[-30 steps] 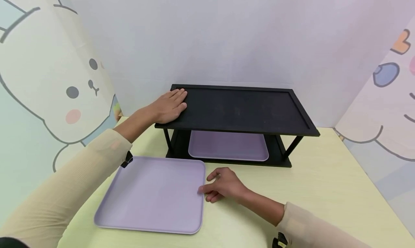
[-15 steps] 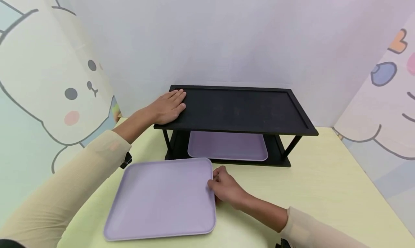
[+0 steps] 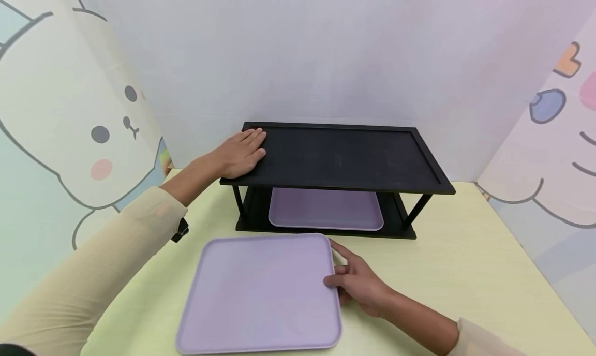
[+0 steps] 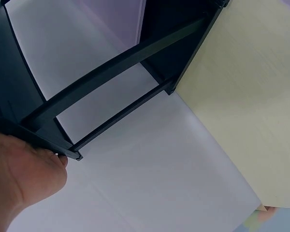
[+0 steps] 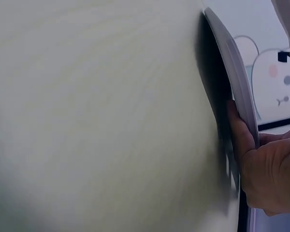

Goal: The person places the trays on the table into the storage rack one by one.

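A lilac square tray (image 3: 261, 291) lies on the pale yellow table (image 3: 465, 263) in front of a black two-tier rack (image 3: 335, 157). My right hand (image 3: 348, 281) grips the tray's right edge, thumb on top and fingers under the rim. The right wrist view shows the tray's rim (image 5: 232, 72) with my right hand (image 5: 266, 169) curled under it. My left hand (image 3: 244, 149) rests flat on the rack's top left corner. The left wrist view shows that left hand (image 4: 19, 179) at the rack's edge, above its black crossbars (image 4: 111, 72). A second lilac tray (image 3: 326, 208) sits on the lower tier.
Panels with cartoon rabbit drawings (image 3: 70, 113) stand along the left and right sides. A plain white wall (image 3: 326, 50) rises behind the rack. The rack's top tier carries nothing.
The right hand went from beside the tray to gripping its right edge. The tray has slid right and toward me. The left hand stayed on the rack.
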